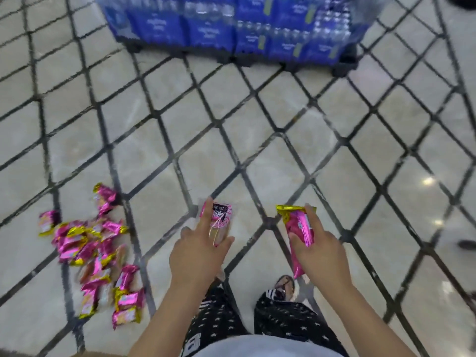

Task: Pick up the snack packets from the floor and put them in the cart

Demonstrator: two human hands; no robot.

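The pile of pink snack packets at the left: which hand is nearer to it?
Left. The left hand, gripping a small packet, is just to the right of the pile; the right hand, gripping a long pink packet, is farther right, beyond the left hand.

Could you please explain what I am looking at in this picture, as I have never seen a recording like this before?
There is no machine here. A person wears a camera on the head, so the single picture looks forward and down at their own two hands. The dark grid is the wire mesh of a shopping cart, with the pale floor showing through it. The left hand pinches a pink packet, and the right hand grips a pink-and-gold packet. A pile of similar packets lies to the left, apparently on the mesh. Blue packs of bottled water stand ahead.
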